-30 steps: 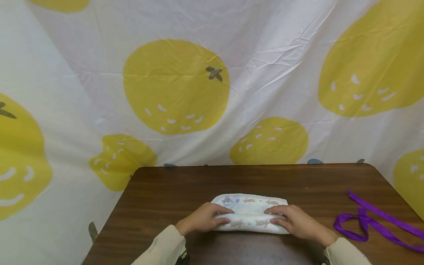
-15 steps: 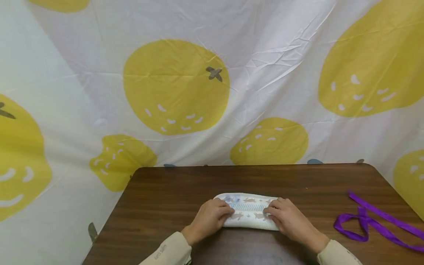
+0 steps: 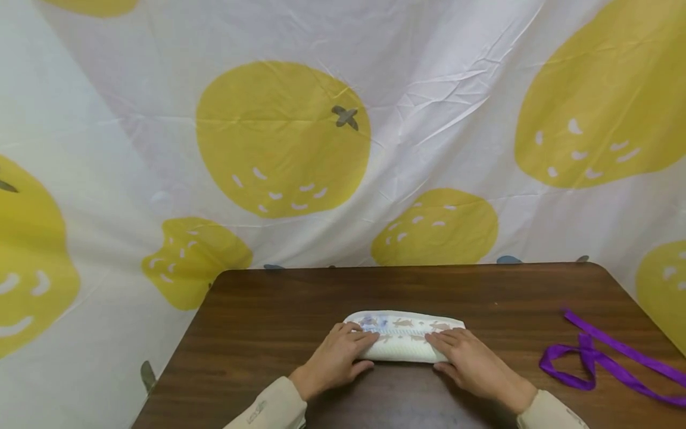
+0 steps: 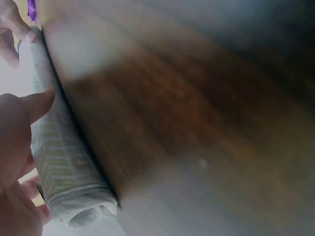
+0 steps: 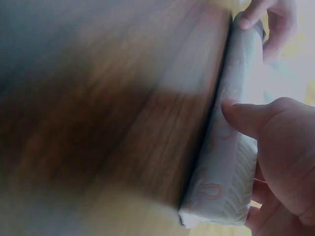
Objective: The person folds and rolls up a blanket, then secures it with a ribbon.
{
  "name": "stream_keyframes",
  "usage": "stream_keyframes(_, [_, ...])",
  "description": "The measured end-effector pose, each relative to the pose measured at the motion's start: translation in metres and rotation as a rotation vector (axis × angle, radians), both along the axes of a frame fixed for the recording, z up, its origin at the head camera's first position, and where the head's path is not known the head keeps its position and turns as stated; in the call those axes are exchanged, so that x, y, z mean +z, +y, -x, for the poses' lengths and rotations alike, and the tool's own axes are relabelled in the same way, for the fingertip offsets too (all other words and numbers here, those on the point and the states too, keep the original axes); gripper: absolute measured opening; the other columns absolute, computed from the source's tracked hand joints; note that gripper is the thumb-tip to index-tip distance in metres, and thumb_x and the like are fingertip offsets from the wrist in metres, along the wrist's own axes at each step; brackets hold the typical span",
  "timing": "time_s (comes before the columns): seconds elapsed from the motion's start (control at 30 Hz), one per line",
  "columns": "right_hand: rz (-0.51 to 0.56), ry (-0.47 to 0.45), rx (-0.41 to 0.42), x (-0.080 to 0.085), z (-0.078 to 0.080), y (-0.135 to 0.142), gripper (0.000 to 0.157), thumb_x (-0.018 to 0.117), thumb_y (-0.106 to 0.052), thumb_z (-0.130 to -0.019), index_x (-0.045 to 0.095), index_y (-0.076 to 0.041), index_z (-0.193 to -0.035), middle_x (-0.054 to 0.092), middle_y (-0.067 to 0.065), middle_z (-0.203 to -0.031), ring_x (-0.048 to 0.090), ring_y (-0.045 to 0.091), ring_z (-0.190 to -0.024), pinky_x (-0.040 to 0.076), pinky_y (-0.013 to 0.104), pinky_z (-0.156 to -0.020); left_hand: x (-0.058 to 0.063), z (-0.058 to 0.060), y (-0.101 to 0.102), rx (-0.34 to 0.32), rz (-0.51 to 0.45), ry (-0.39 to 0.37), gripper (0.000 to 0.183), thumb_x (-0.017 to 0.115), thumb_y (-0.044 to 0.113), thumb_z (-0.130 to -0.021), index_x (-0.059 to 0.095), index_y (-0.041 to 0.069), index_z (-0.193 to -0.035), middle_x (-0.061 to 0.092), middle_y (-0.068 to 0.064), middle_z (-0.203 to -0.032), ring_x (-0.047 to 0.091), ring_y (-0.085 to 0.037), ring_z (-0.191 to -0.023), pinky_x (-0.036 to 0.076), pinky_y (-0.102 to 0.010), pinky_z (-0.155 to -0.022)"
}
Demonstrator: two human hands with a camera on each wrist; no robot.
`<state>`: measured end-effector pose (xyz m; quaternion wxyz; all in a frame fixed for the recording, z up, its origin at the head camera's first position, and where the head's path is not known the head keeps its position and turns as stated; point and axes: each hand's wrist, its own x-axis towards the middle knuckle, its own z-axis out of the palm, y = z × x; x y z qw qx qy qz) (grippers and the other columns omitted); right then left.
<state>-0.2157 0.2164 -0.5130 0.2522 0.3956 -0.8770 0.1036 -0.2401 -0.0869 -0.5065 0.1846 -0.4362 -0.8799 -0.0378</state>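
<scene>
A white towel [image 3: 407,353] with brown animal figures and a zigzag band lies across the table, its near side rolled up. In the left wrist view, the hollow end of the rolled towel [image 4: 64,152] shows. My left hand [image 3: 336,353] holds the roll's left part, fingers over the top and thumb at the near side. On the right part, my right hand [image 3: 477,362] grips it the same way. The right wrist view shows that thumb [image 5: 246,115] lying against the towel [image 5: 216,191]. Some fingertips of both hands are hidden behind the roll.
A purple ribbon [image 3: 616,364], loosely looped, lies at the right of the brown wooden table [image 3: 278,310]. Behind the table's far edge hangs a white curtain [image 3: 439,131] printed with yellow fruit.
The towel's near edge has been rolled farther away from me, and less of the zigzag band shows. Both hands shifted their hold, thumbs now at the near side. The ribbon stayed put.
</scene>
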Motion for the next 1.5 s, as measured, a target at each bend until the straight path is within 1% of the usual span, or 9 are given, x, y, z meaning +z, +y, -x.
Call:
stream_keyframes(0.13, [-0.002,-0.008,0.002,0.001,0.0,0.001,0.056,0.077,-0.022,-0.072,0.059,-0.001,-0.12,0.066,0.012,-0.108,0.059,0.03,-0.102,0.044,0.048,-0.089,0.002,0.002,0.0,-0.003,0.014,0.009,0.06,0.068,0.042,-0.082,0.048,0.024,-0.136,0.063,0.011,-0.118,0.054,-0.013,-0.102,0.041,-0.032,-0.086])
stream_keyframes(0.3, [0.012,-0.005,0.011,-0.001,0.001,0.002,0.056,0.077,-0.02,-0.072,0.058,-0.005,-0.123,0.066,0.007,-0.108,0.06,0.027,-0.101,0.045,0.046,-0.088,0.003,0.004,0.0,-0.009,0.026,0.025,0.058,0.067,0.04,-0.083,0.048,0.027,-0.136,0.064,0.012,-0.116,0.055,-0.011,-0.098,0.041,-0.031,-0.083])
stream_keyframes(0.5, [0.049,0.005,0.02,-0.003,0.004,0.003,0.049,0.077,-0.02,-0.071,0.06,-0.009,-0.116,0.065,0.005,-0.107,0.058,0.027,-0.101,0.042,0.044,-0.088,0.004,0.004,0.0,-0.014,0.038,0.005,0.052,0.063,0.037,-0.088,0.048,0.027,-0.136,0.064,0.012,-0.116,0.055,-0.011,-0.101,0.041,-0.03,-0.082])
stream_keyframes(0.7, [0.046,-0.006,-0.008,-0.002,0.004,0.003,0.048,0.077,-0.024,-0.071,0.062,-0.014,-0.116,0.066,-0.002,-0.101,0.055,0.02,-0.094,0.04,0.039,-0.084,0.009,0.004,-0.001,-0.023,0.041,-0.042,0.048,0.059,0.035,-0.091,0.048,0.026,-0.136,0.065,0.012,-0.112,0.056,-0.011,-0.1,0.042,-0.03,-0.079])
stream_keyframes(0.83, [0.022,-0.023,-0.016,0.0,0.004,0.005,0.047,0.076,-0.024,-0.073,0.062,-0.015,-0.116,0.067,-0.001,-0.102,0.057,0.019,-0.091,0.042,0.04,-0.084,0.01,0.003,-0.002,-0.033,0.043,-0.063,0.046,0.058,0.035,-0.091,0.049,0.026,-0.135,0.067,0.012,-0.107,0.056,-0.01,-0.094,0.043,-0.029,-0.076])
stream_keyframes(1.03, [0.003,-0.007,0.003,0.004,0.005,0.006,0.048,0.077,-0.024,-0.071,0.061,-0.013,-0.115,0.069,0.002,-0.103,0.063,0.019,-0.091,0.044,0.039,-0.081,0.012,0.003,-0.001,-0.057,0.035,-0.073,0.044,0.058,0.036,-0.091,0.052,0.025,-0.133,0.068,0.011,-0.099,0.057,-0.01,-0.087,0.045,-0.028,-0.073])
stream_keyframes(1.27, [0.023,-0.05,0.02,0.007,0.005,0.009,0.043,0.074,-0.027,-0.075,0.061,-0.013,-0.113,0.066,0.0,-0.105,0.062,0.016,-0.09,0.047,0.036,-0.073,0.018,0.002,-0.002,-0.053,0.014,-0.197,0.037,0.058,0.034,-0.092,0.054,0.022,-0.126,0.064,0.008,-0.112,0.059,-0.01,-0.091,0.048,-0.031,-0.079])
stream_keyframes(1.37, [0.061,-0.106,0.04,0.008,0.004,0.011,0.04,0.074,-0.026,-0.077,0.061,-0.015,-0.113,0.067,-0.002,-0.104,0.063,0.014,-0.087,0.047,0.035,-0.07,0.02,0.002,-0.002,-0.046,0.009,-0.261,0.035,0.057,0.035,-0.092,0.054,0.023,-0.125,0.065,0.006,-0.108,0.06,-0.01,-0.093,0.049,-0.031,-0.081])
stream_keyframes(1.5, [0.168,-0.216,0.106,0.009,0.004,0.013,0.032,0.071,-0.022,-0.082,0.059,-0.017,-0.11,0.068,-0.006,-0.098,0.061,0.006,-0.082,0.048,0.03,-0.066,0.022,0.003,-0.004,-0.043,-0.01,-0.397,0.032,0.055,0.035,-0.093,0.055,0.024,-0.124,0.065,0.006,-0.108,0.061,-0.007,-0.095,0.049,-0.028,-0.082])
